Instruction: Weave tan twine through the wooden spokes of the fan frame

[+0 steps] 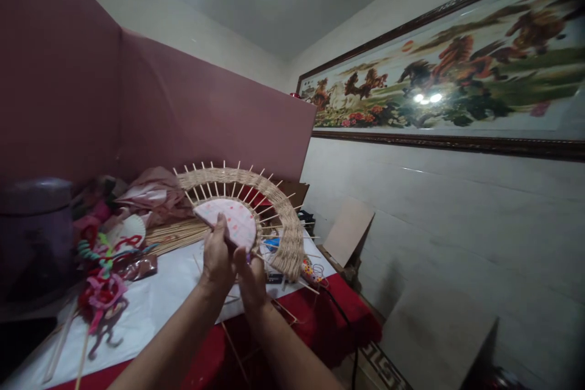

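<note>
A half-round woven fan is held up in front of me, tilted down to the right. Thin wooden sticks radiate from its pale half-disc, which is covered in cloth with small red and pink spots. A wide band of twisted straw-coloured cord runs across the sticks, whose tips poke out past it. My left hand grips the straight lower edge of the half-disc, thumb on the front. Close beside it, my right hand is closed around the lower part near the right end of that edge; its fingers are mostly hidden.
The table has a white cover and a red cloth. On the left lie colourful fuzzy craft stems, a bundle of thin sticks and crumpled pink fabric. Cardboard leans against the wall, and a black cable hangs over the edge.
</note>
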`<state>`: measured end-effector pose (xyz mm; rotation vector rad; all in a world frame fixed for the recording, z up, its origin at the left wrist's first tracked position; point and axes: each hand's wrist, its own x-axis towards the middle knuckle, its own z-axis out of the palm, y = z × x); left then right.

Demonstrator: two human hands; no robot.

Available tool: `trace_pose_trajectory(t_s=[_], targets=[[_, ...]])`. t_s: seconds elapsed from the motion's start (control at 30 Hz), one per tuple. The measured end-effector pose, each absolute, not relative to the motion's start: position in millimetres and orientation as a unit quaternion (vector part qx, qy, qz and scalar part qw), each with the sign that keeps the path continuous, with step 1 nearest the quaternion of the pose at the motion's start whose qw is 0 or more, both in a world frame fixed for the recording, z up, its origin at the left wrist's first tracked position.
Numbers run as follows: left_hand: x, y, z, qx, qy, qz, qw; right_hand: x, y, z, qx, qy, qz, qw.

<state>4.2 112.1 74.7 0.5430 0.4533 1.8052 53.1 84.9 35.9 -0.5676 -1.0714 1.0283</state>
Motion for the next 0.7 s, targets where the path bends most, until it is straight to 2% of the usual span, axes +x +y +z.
trace_pose_trajectory(t_s=[0.13,0.27,0.47,0.7], targets=[[-4,105,58,0.382,0.21,0.711,0.551,49,111,50,-0.206,-0.364,0.507,0.754],[-21,104,60,0.485,0.24,0.683,0.49,67,135,65,-0.14,-0.319,0.595,0.724],[-48,125,46,0.454,0.307,0.68,0.487,99,170,61,-0.104,-0.278,0.678,0.672],[-68,147,11,0.465,0.307,0.659,0.506,117,178,26,-0.114,-0.254,0.662,0.696]])
